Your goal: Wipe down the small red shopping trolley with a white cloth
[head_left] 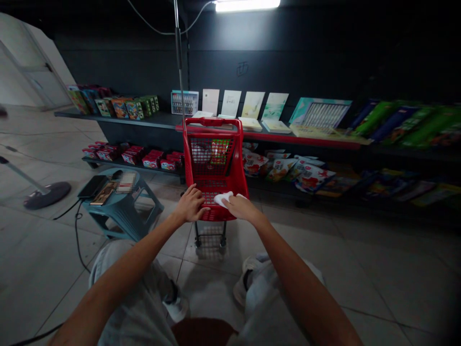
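Observation:
A small red shopping cart (216, 158) on wheels stands on the tiled floor in front of me, its handle upright at the far side. My left hand (190, 204) rests on the cart's near rim, fingers curled over the edge. My right hand (239, 207) presses a white cloth (222, 197) against the same rim, fingers closed on it. Some packaged goods lie inside the basket, seen through the mesh. My knees and white shoes show below.
Dark shelves (151, 119) along the wall carry boxes, books and snack bags. A teal plastic stool (122, 204) at the left bears a phone and small items, with a cable trailing off it. A stand base (46, 194) sits on the floor far left.

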### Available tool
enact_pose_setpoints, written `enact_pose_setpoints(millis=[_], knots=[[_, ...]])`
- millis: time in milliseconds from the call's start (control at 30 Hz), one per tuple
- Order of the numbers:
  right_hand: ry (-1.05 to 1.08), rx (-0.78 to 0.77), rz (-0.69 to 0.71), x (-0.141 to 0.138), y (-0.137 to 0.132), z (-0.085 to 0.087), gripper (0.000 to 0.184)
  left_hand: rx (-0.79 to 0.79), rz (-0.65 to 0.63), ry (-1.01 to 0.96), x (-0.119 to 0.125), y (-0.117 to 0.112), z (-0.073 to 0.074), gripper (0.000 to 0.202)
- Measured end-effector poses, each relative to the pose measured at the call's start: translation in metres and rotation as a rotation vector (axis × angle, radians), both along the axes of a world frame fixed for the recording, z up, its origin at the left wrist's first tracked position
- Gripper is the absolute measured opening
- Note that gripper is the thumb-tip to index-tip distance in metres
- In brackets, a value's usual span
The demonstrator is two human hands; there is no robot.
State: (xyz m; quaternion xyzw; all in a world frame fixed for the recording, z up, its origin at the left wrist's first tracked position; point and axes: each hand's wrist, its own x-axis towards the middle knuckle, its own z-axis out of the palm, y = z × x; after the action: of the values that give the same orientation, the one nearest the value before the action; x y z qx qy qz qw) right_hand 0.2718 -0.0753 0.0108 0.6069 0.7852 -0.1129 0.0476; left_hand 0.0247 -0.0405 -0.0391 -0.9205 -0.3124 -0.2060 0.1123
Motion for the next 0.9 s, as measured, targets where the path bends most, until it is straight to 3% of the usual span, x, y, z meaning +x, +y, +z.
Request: enact_pose_setpoints(millis=[267, 367, 500, 567, 633, 767, 900], knots=[[0.16, 0.131, -0.291, -0.004, -0.015, 0.011, 0.073, -0.096, -0.044, -0.056, 0.003, 0.005, 0.002, 0.039], [0.16, 0.172, -0.191, -0.007, -0.027, 0.0, 0.065, -0.126, -0.06, -0.064, 0.004, 0.009, -0.001, 0.035], [0.181, 0.39, 0.064, -0.02, -0.044, -0.036, 0.055, -0.128, -0.027, -0.153, 0.005, 0.011, -0.013, 0.026], [0.276, 0.472, 0.072, -0.026, -0.049, -0.052, 0.057, -0.134, -0.003, -0.199, 0.006, 0.012, -0.019, 0.025], [0.421, 0.48, -0.079, -0.026, -0.05, -0.061, 0.061, -0.146, 0.013, -0.231, 0.007, 0.012, -0.023, 0.024], [0.749, 0.453, -0.7, 0.007, -0.039, -0.057, 0.079, -0.154, 0.054, -0.265, 0.007, 0.01, -0.023, 0.022], [1.062, 0.715, -1.087, 0.064, -0.022, -0.054, 0.08, -0.171, 0.063, -0.28, 0.009, 0.009, -0.022, 0.02]])
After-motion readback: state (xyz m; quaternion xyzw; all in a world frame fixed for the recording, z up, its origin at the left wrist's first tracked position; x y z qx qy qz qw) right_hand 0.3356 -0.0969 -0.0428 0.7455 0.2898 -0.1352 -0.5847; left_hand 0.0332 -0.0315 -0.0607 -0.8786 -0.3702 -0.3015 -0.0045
